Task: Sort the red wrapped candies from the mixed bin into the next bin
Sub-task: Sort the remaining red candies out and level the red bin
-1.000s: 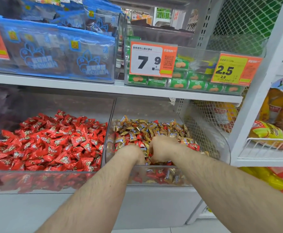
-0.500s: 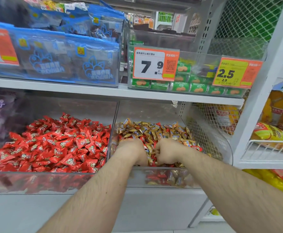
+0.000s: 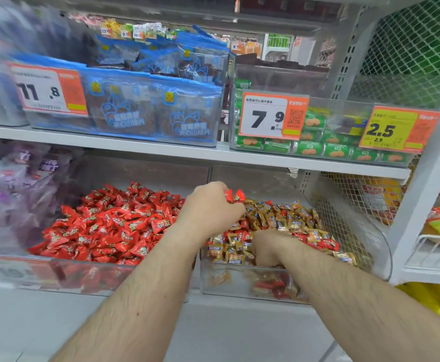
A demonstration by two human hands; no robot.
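1. The left hand [image 3: 209, 209] is raised above the divide between the two clear bins, fingers curled around red wrapped candies [image 3: 234, 196] poking out past its knuckles.
2. The right hand [image 3: 267, 248] is buried low in the mixed bin [image 3: 242, 283], fingers curled among gold and red candies; whether it has hold of one cannot be told.
3. The next bin [image 3: 57, 273], to the left, is heaped with red candies.

Red candies [image 3: 109, 228] fill one bin — gold-and-red mix [image 3: 286, 220] beside; blue packets [image 3: 151, 113] above.
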